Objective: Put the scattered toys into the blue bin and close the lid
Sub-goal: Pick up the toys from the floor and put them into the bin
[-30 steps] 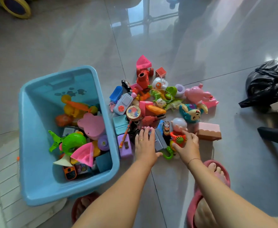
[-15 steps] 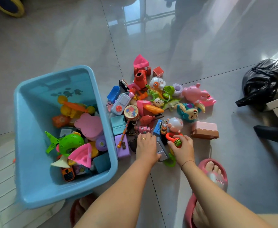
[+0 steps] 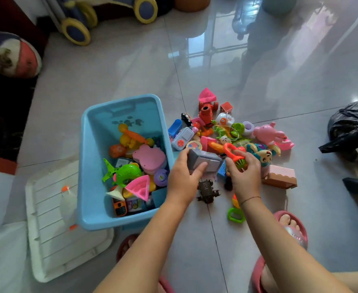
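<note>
Toys (image 3: 226,132) in many colours lie heaped on a glossy grey tile floor (image 3: 195,60), just right of an open blue bin (image 3: 101,224) that is partly filled with other playthings. The bin's white lid (image 3: 53,229) lies flat on the floor to the left, overlapped by the bin's near corner. 2 bare arms reach into the near side of the heap. The left hand (image 3: 182,178) has its grip closed around a grey boxy toy (image 3: 205,160), thumb on its near face, just beside the bin's right rim. The right hand (image 3: 244,174) has its grip pinched on an orange ring rattle (image 3: 234,152). A black toy vehicle (image 3: 206,190) lies between the 2 wrists, and a green ring (image 3: 235,215) lies nearer. A black bag (image 3: 351,127) sits at the far right.
</note>
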Motion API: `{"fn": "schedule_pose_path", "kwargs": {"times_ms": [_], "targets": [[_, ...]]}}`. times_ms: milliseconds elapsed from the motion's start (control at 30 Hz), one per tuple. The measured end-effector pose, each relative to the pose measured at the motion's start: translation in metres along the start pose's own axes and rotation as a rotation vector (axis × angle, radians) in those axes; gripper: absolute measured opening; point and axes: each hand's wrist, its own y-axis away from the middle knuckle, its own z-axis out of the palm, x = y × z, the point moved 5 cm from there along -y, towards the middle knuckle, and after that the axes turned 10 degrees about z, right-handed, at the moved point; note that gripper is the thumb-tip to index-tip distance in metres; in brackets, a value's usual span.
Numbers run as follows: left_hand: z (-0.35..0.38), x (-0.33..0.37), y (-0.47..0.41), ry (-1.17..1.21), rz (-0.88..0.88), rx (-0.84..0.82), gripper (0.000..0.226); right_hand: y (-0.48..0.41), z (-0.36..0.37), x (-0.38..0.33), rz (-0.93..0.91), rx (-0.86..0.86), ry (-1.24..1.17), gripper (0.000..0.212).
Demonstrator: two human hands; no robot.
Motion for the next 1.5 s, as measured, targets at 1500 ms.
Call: {"fn": "schedule_pose_path", "kwargs": {"times_ms": [1500], "targets": [[0.142, -0.125, 0.017, -0.506, -0.178, -0.586, 0.09, -0.05, 0.014, 0.182, 0.361, -0.209, 0.529, 0.056]]}}
